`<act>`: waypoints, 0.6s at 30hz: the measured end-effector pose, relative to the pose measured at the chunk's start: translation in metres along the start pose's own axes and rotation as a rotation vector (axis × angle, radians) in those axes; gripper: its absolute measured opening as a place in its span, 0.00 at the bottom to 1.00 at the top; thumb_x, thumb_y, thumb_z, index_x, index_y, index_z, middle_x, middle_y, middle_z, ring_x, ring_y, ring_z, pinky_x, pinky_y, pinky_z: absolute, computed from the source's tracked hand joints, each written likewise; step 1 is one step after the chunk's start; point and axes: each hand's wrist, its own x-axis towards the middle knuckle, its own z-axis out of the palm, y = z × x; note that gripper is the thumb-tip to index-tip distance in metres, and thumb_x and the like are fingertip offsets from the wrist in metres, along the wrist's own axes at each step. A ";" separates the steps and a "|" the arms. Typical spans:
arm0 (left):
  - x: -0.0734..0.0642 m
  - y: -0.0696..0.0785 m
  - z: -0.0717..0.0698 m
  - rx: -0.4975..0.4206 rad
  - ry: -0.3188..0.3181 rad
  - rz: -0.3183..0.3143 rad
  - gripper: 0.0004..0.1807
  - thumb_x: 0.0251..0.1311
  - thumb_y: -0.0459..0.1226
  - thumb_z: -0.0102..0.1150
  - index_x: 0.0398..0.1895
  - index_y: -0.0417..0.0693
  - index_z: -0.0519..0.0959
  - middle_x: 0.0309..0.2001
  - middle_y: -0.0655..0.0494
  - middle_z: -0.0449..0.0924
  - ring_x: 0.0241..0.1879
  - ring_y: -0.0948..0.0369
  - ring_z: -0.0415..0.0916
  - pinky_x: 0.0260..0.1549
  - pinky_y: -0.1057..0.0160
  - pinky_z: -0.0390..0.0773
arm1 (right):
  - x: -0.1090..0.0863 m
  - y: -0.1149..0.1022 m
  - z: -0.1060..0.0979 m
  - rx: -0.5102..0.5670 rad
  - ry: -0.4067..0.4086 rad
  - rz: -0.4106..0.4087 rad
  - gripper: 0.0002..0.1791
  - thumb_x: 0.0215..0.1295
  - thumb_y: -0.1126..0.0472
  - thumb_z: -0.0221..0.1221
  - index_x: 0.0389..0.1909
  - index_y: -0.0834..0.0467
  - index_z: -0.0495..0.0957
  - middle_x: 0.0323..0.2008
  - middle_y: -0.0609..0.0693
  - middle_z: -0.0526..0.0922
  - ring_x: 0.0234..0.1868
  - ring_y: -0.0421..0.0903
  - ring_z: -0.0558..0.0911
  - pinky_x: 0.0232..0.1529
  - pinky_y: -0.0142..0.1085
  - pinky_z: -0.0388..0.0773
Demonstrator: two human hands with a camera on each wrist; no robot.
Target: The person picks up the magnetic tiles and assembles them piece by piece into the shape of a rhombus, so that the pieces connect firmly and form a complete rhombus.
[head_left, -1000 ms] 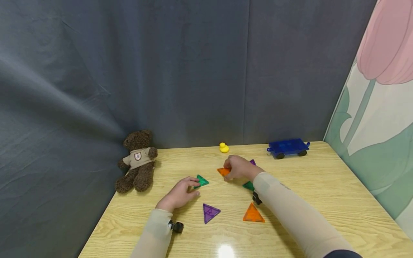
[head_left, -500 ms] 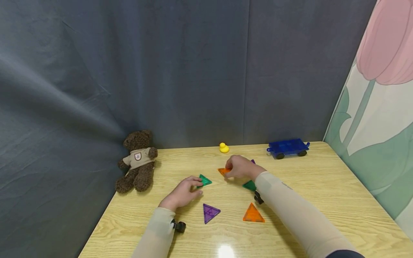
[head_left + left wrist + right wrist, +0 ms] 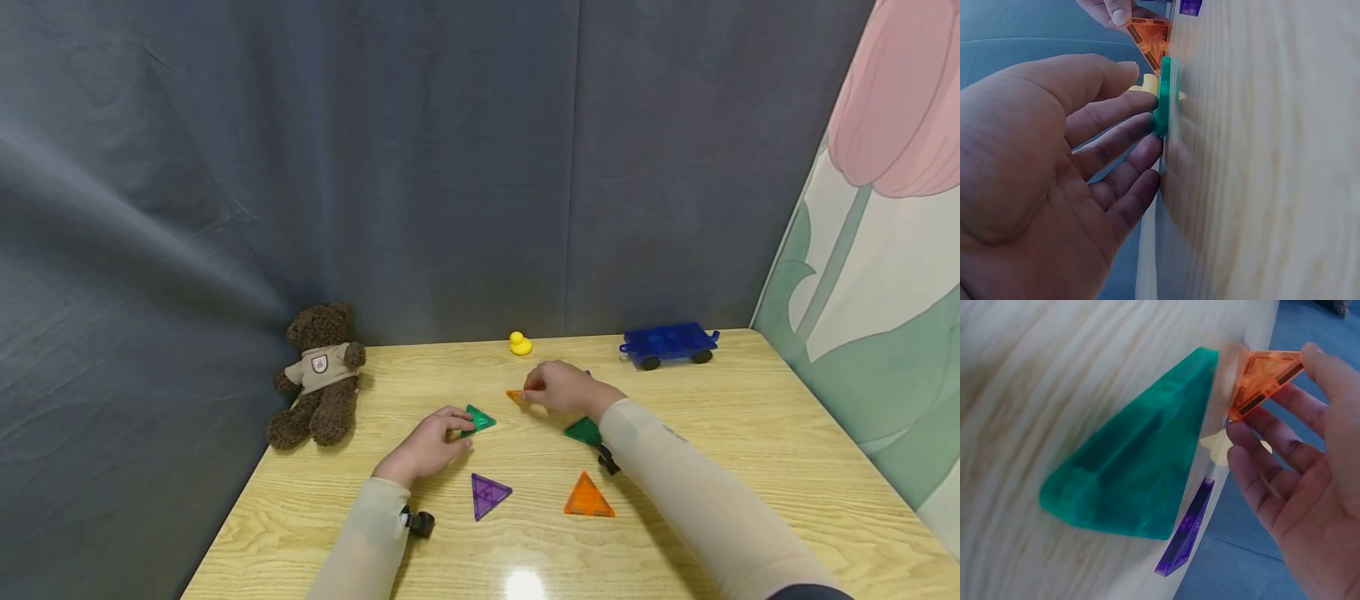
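Note:
My right hand (image 3: 561, 388) pinches an orange triangle magnetic tile (image 3: 1265, 378) by one corner. In both wrist views this tile stands tilted up from the table on its edge. Fingertips of my left hand (image 3: 429, 446) rest on a green triangle tile (image 3: 480, 419) that lies flat, its thumb held apart from it. Under my right forearm, a second green triangle tile (image 3: 1141, 456) lies on the table. Nearer the front are a purple triangle tile (image 3: 489, 496) and another orange triangle tile (image 3: 589, 497). Beyond my right hand lies a further purple tile (image 3: 1186, 530), mostly hidden in the head view.
A brown teddy bear (image 3: 318, 375) sits at the table's back left edge. Along the back stand a small yellow duck (image 3: 520, 343) and a blue wheeled toy car base (image 3: 669, 344). A dark curtain (image 3: 450, 167) hangs behind the table.
My left hand has slid the green tile a little to the right. The orange tile in my right hand has turned from flatter to steeper, with only a sliver showing in the head view.

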 end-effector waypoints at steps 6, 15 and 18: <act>0.000 -0.001 0.001 -0.005 -0.005 -0.011 0.19 0.76 0.38 0.60 0.66 0.43 0.81 0.70 0.56 0.71 0.68 0.52 0.70 0.52 0.56 0.79 | -0.002 -0.001 0.001 -0.175 0.067 -0.108 0.10 0.78 0.51 0.61 0.39 0.48 0.87 0.31 0.38 0.81 0.31 0.42 0.76 0.40 0.39 0.78; 0.000 -0.001 0.001 -0.009 -0.010 -0.014 0.20 0.77 0.38 0.59 0.67 0.43 0.80 0.70 0.56 0.70 0.70 0.51 0.69 0.53 0.55 0.79 | -0.001 0.001 0.008 -0.284 0.111 -0.114 0.04 0.72 0.56 0.67 0.43 0.49 0.89 0.39 0.40 0.86 0.38 0.41 0.81 0.49 0.42 0.83; 0.000 -0.001 0.001 -0.013 -0.013 -0.012 0.20 0.77 0.38 0.59 0.67 0.42 0.80 0.70 0.55 0.70 0.72 0.50 0.67 0.61 0.50 0.76 | 0.001 -0.002 0.008 -0.264 0.100 -0.079 0.09 0.70 0.52 0.70 0.46 0.50 0.89 0.41 0.41 0.84 0.38 0.40 0.80 0.49 0.41 0.83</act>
